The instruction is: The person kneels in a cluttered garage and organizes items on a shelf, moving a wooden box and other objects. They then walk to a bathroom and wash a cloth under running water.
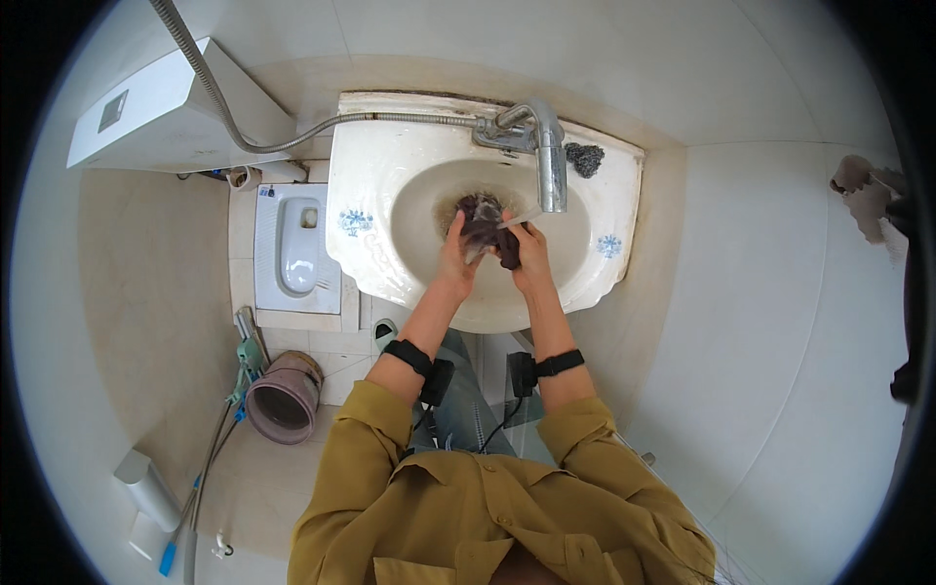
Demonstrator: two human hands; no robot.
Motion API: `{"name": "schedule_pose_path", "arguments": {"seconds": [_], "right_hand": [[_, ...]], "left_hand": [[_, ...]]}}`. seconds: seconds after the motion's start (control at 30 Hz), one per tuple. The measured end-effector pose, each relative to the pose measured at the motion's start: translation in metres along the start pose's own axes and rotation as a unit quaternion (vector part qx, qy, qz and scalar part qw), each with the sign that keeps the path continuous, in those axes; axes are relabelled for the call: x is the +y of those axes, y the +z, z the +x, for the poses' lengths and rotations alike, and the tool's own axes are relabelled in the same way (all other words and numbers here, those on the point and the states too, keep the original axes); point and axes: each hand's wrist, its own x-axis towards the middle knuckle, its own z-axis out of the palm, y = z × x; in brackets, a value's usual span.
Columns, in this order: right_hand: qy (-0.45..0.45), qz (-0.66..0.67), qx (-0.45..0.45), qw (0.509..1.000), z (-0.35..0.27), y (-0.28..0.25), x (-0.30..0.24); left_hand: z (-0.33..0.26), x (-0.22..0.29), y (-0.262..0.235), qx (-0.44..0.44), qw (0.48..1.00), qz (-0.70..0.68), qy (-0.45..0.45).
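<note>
Both hands meet over the bowl of a white washbasin (390,195), under the spout of a chrome tap (546,146) that reaches from the far rim toward the person. The left hand (458,255) and the right hand (528,255) hold a dark, wet cloth (485,226) between them; it is bunched up just above the drain, in the middle of the bowl. The left fingers are curled around the cloth's left side, pressed together, and the right fingers grip its right side, though the view is too small to tell how each finger lies. A thin stream of water seems to fall from the spout onto the cloth. On the basin's far right rim, just right of the tap, lies a dark scouring pad (584,158). Each forearm carries a black wrist strap, and the sleeves are mustard yellow. To the left on the floor are a squat toilet pan (299,244) and, nearer, a brown bucket (284,398).
</note>
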Motion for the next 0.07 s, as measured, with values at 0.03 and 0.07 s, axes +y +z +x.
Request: {"name": "schedule_pose_path", "arguments": {"seconds": [0.03, 0.07], "right_hand": [[-0.043, -0.019, -0.008, 0.999, -0.007, -0.001, -0.005], [-0.071, -0.104, -0.041, 0.991, -0.009, -0.011, -0.004]], "left_hand": [[0.005, -0.007, -0.005, 0.064, 0.997, -0.011, -0.044], [0.011, -0.015, -0.009, 0.126, 0.988, -0.021, -0.088]]}}
